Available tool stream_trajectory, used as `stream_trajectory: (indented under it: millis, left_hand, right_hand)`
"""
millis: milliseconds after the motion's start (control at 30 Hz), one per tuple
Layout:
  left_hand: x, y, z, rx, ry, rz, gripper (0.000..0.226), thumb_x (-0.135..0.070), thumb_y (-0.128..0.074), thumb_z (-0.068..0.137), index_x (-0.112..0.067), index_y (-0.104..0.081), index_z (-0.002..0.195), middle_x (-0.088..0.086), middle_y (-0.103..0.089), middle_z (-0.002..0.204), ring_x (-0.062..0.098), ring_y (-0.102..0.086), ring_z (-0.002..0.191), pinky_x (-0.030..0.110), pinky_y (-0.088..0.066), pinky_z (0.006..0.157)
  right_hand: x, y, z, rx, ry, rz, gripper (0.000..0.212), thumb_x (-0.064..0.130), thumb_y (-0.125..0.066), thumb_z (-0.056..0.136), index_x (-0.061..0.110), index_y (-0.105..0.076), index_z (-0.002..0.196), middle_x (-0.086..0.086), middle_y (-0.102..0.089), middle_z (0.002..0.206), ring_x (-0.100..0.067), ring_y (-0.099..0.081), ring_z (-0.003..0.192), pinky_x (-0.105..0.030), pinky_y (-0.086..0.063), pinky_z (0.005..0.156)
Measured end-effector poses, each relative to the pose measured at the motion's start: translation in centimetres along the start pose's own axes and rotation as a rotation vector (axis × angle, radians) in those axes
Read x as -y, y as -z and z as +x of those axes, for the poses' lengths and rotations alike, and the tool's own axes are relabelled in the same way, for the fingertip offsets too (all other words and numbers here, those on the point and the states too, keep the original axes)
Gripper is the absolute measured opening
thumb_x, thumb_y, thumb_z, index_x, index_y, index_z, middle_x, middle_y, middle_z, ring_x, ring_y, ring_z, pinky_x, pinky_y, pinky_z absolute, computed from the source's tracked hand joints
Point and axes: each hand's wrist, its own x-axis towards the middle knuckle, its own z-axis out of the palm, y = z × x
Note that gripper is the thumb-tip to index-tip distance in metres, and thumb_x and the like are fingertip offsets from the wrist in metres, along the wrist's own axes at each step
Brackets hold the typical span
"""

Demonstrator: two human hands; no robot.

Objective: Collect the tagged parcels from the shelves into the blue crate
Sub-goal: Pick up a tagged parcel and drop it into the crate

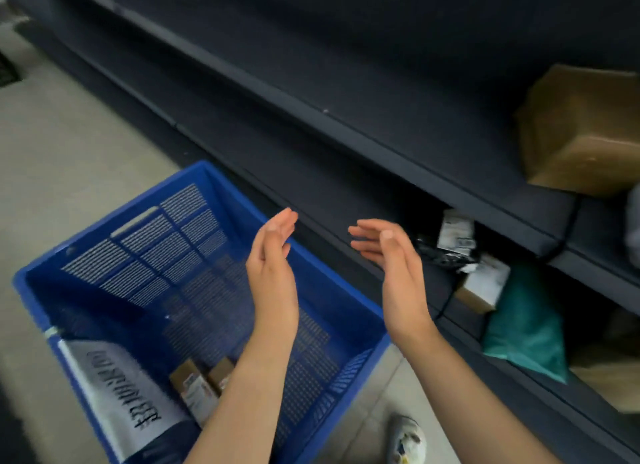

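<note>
Blue mesh crate (86, 256), teal bag (526, 321), dark shelves (346, 124).

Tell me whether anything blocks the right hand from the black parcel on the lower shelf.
Nothing visible does: the right hand hovers open beside the black parcel, with only open space between them.

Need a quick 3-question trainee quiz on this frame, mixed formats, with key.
1. True or false: the left hand, seen over the blue crate, and the right hand both hold nothing.
2. The teal bag lies: A) in the crate, B) on the lower shelf, C) on the floor.
3. Fill the gap: in the crate, the small cardboard boxes lie beside a grey ___ with black print.

Key: 1 true; 2 B; 3 bag.
</note>
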Motion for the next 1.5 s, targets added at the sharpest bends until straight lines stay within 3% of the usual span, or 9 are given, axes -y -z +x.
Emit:
stream_trajectory:
  millis: [133, 267, 667, 800, 967, 1100, 1200, 1333, 1500]
  left_hand:
    - [-0.6, -6.0, -1.9, 0.124, -0.004, -0.008, 0.035, -0.020, -0.034, 0.102, -0.030, -0.066, 0.112, -0.009, -0.069, 0.121, -0.001, -0.061, 0.114, 0.030, -0.042, 0.107]
    - [-0.8, -11.0, -3.7, 0.208, -0.044, -0.011, 0.035, -0.020, -0.034, 0.102, -0.030, -0.066, 0.113, -0.010, -0.068, 0.122, 0.000, -0.060, 0.116, 0.031, -0.042, 0.107]
    - [-1.1, -25.1, -5.0, 0.350, 0.011, -0.028, 0.033, -0.020, -0.031, 0.102, -0.031, -0.061, 0.113, -0.006, -0.063, 0.129, 0.003, -0.056, 0.121, 0.034, -0.039, 0.111]
    - [-2.5, -29.5, -3.8, 0.367, 0.031, -0.052, 0.031, -0.023, -0.032, 0.102, -0.030, -0.060, 0.115, -0.005, -0.061, 0.131, 0.007, -0.054, 0.124, 0.035, -0.037, 0.112]
    - [-3.9, -33.6, -1.0, 0.393, 0.006, -0.027, 0.040, -0.027, -0.028, 0.102, -0.021, -0.058, 0.129, -0.003, -0.058, 0.133, 0.010, -0.052, 0.124, 0.031, -0.038, 0.108]
    - [-3.7, -35.7, 1.5, 0.411, 0.022, -0.014, 0.043, -0.029, -0.027, 0.102, -0.021, -0.058, 0.130, -0.003, -0.058, 0.133, 0.010, -0.052, 0.123, 0.029, -0.039, 0.104]
    - [-3.0, -36.5, 2.9, 0.434, 0.047, 0.019, 0.042, -0.029, -0.026, 0.102, -0.023, -0.059, 0.128, -0.006, -0.058, 0.131, 0.008, -0.052, 0.121, 0.023, -0.039, 0.097]
    - [-1.3, -36.9, 4.0, 0.493, 0.153, 0.075, 0.036, -0.038, -0.031, 0.100, -0.028, -0.059, 0.121, -0.017, -0.060, 0.106, -0.002, -0.055, 0.098, 0.014, -0.039, 0.075]
    - [2.2, -36.7, 5.1, 0.597, 0.398, 0.117, 0.074, -0.070, -0.044, 0.066, -0.036, -0.056, 0.130, 0.003, -0.065, 0.124, 0.026, -0.062, 0.112, 0.049, -0.046, 0.100]
  right_hand:
    - [1.5, 5.8, 0.5, -0.116, 0.065, -0.021, 0.036, 0.047, -0.037, 0.093, 0.027, -0.064, 0.107, -0.002, -0.070, 0.113, -0.018, -0.065, 0.105, -0.032, -0.049, 0.095]
    - [2.6, 10.1, 0.6, -0.199, 0.089, -0.025, 0.030, 0.038, -0.038, 0.099, 0.025, -0.063, 0.108, -0.002, -0.069, 0.115, -0.019, -0.065, 0.106, -0.039, -0.049, 0.098]
    - [7.6, 21.8, 5.7, -0.437, 0.306, -0.092, 0.029, 0.014, -0.039, 0.099, 0.014, -0.053, 0.124, -0.005, -0.051, 0.139, -0.018, -0.052, 0.125, -0.027, -0.042, 0.105]
    - [11.5, 24.4, 9.6, -0.553, 0.243, -0.001, 0.026, 0.007, -0.042, 0.097, 0.018, -0.053, 0.118, -0.002, -0.056, 0.127, -0.014, -0.054, 0.119, -0.012, -0.042, 0.091]
    - [12.6, 27.4, 16.0, -0.579, 0.056, -0.182, 0.029, 0.017, -0.041, 0.096, 0.019, -0.052, 0.122, -0.009, -0.055, 0.128, -0.019, -0.055, 0.110, -0.024, -0.043, 0.088]
    - [11.6, 28.7, 18.9, -0.558, -0.056, -0.191, 0.027, 0.021, -0.040, 0.099, 0.022, -0.054, 0.123, 0.007, -0.055, 0.089, -0.002, -0.051, 0.073, -0.010, -0.043, 0.060]
    - [10.7, 29.4, 19.7, -0.608, -0.112, -0.167, 0.023, 0.022, -0.038, 0.101, 0.026, -0.052, 0.118, 0.011, -0.054, 0.087, -0.002, -0.051, 0.077, -0.024, -0.041, 0.073]
    - [9.4, 29.7, 20.9, -0.628, -0.274, -0.087, 0.041, 0.034, -0.038, 0.101, 0.023, -0.048, 0.139, 0.002, -0.058, 0.130, -0.019, -0.053, 0.117, -0.035, -0.037, 0.105]
    - [8.0, 28.7, 21.0, -0.469, -0.500, -0.153, 0.080, 0.065, -0.043, 0.075, 0.027, -0.044, 0.145, -0.003, -0.052, 0.143, -0.030, -0.049, 0.131, -0.048, -0.037, 0.112]
